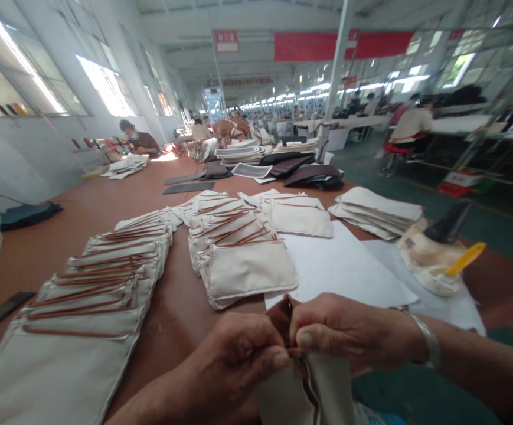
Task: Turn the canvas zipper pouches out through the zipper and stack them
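Note:
At the near edge of the table my left hand (241, 348) and my right hand (347, 330) are close together. Both pinch the edge of one cream fabric pouch (280, 392) with brown trim. Its brown part (278, 319) shows between and above my fingers, and below them the cream sides hang down with a dark gap between. My right wrist wears a silvery bracelet (428, 339). Just beyond my hands lies a fanned pile of similar cream pouches (251, 268) with brown edging, and a longer overlapping row of pouches (65, 360) runs along the left.
White paper (336, 265) lies right of the piles. On it stands a stained container (428, 260) with a black-handled tool and a yellow handle (466, 260). Cream panels (375, 209) are stacked behind. A dark bar (2, 313) lies at left. People sit at work farther off.

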The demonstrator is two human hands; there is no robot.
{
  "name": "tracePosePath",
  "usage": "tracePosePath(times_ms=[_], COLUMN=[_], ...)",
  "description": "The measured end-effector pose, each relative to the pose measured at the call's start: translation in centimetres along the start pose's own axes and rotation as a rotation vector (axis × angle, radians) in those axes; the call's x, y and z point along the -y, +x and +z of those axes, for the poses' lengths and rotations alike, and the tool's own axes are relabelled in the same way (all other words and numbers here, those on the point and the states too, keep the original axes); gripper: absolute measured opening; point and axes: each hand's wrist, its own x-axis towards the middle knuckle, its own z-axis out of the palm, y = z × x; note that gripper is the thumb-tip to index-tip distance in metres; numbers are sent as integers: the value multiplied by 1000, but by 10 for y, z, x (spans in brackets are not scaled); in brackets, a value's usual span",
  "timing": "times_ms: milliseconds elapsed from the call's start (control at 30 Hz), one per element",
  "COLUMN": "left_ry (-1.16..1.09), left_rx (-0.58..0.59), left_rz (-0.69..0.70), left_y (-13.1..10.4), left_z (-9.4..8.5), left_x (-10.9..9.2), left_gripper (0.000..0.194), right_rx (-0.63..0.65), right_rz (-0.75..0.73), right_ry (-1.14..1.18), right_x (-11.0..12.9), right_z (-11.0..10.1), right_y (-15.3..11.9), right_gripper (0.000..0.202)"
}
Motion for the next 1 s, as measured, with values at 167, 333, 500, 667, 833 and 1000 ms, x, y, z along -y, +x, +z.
tracePosePath(times_ms=[167, 333, 500, 667, 833, 1000], left_ry=[-61, 244, 402, 199, -4, -127], left_rx=[233, 248, 240, 176, 215, 137], left_rz=[-132, -364, -307, -353, -469, -419], left_y=[2, -17, -13, 12, -8, -34], left_z=[-37, -68, -44, -30, -51, -67], left_x=[17, 13, -36, -34, -7, 33], left_gripper=[72, 36, 33, 33, 58, 74], right_rx=[-79, -82, -227, -118, 9, -97], right_rz=[-193, -129, -53, -188, -203, -102], right_ry=[-95, -339, -536, -79, 257, 121], right_x=[25, 31, 27, 23, -18, -43], right_z=[-17, -76, -72, 8, 43, 33], right_y=[-8, -22, 3, 50, 68, 55], right_gripper=[46, 49, 45, 85, 59, 49])
